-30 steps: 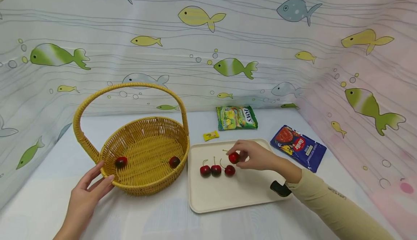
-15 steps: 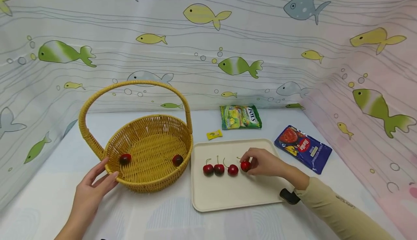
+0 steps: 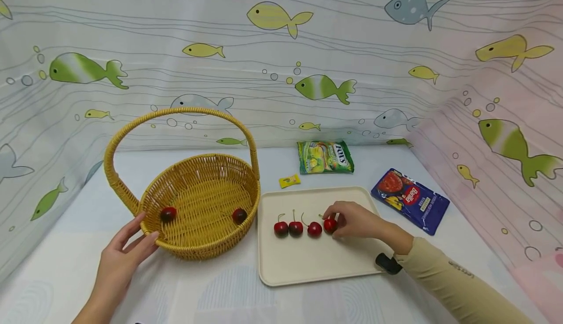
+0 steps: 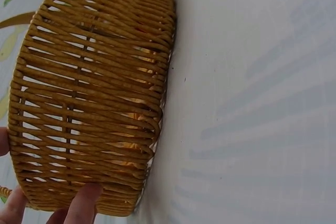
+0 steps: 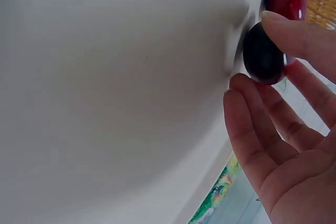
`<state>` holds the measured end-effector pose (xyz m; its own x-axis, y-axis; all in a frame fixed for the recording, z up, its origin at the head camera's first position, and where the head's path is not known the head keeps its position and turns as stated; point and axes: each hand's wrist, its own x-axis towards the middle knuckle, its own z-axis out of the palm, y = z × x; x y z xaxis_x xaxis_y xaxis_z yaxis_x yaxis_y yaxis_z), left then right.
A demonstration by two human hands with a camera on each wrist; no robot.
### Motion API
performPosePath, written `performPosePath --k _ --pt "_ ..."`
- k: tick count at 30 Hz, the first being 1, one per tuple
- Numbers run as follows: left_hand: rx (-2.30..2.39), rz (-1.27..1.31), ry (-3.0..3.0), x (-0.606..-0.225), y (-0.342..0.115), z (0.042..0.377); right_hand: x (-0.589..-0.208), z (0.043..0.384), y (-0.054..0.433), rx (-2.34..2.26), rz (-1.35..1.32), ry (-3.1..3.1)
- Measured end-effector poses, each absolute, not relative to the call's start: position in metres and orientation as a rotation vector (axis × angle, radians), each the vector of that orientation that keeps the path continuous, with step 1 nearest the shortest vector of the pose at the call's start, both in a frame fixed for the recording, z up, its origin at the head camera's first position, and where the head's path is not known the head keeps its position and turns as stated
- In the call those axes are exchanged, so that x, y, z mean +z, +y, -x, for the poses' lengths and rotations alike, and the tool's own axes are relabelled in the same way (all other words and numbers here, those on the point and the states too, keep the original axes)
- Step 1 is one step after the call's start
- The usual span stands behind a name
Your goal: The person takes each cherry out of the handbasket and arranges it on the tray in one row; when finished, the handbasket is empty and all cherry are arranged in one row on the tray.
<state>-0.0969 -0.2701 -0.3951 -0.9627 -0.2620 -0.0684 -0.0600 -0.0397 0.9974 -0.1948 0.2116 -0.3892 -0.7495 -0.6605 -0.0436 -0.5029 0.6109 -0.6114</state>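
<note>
Cherry, round, glossy red, probably light, slippery, best held by its sides, is being pinched on a cream rectangular tray by the right hand, a golden wicker basket being touched by the relaxed left hand.

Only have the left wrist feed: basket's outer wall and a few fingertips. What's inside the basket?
Observer: The head view shows one cherry and a second cherry inside the basket.
Operator: And off to the right?
Observer: The right hand pinches the end cherry of a row of four on the tray.
Operator: Anything past that?
Observer: Beyond the tray's far edge lie a small yellow packet and a green bag.
</note>
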Motion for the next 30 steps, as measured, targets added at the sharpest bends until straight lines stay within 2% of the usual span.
performPosePath --k 20,30 --pt "-2.152 -0.359 -2.072 -0.398 -0.272 0.098 -0.383 0.2 0.19 -0.855 1.184 2.529" --pt "-2.135 -0.356 -2.066 -0.4 -0.273 0.101 -0.384 0.2 0.182 -0.767 1.126 2.537"
